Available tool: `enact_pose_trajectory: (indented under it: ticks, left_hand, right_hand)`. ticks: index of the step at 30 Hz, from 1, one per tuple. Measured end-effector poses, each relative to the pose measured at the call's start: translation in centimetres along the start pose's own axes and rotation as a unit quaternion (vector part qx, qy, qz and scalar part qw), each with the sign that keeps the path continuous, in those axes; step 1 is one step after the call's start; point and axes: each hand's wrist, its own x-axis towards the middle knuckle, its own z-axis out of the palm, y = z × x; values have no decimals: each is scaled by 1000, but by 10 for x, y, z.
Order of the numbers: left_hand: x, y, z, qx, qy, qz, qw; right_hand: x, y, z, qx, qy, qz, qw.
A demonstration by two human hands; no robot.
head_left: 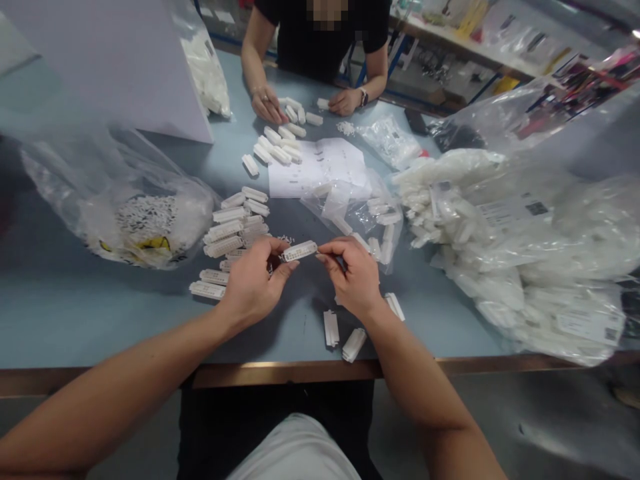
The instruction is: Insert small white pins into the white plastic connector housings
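Note:
A white plastic connector housing (300,251) with rows of small holes is held by its left end between the thumb and fingers of my left hand (256,280). My right hand (353,275) is closed in a pinch at the housing's right end. Whatever sits between those fingertips is too small to make out. Left of my left hand lies a pile of similar white housings (227,230). Loose white pieces (331,329) rest below my right hand. Tiny white parts (286,239) lie behind the held housing, partly hidden.
Across the table a person (330,53) handles more white housings (280,153). A printed sheet (320,167) lies mid-table beside an opened clear bag (345,207). Large filled bags (540,240) crowd the right; a bag of small parts (150,220) stands left.

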Motion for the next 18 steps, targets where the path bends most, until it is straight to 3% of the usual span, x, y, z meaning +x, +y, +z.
enact_pose_trajectory:
  ticks: [5, 18]
  left_hand:
    - [-2, -2, 2, -3, 0, 8, 1000]
    - [-4, -2, 2, 3, -2, 28, 1000]
  right_hand:
    - [-3, -2, 3, -52, 35, -83, 995]
    - [-1, 0, 5, -77, 47, -172, 981]
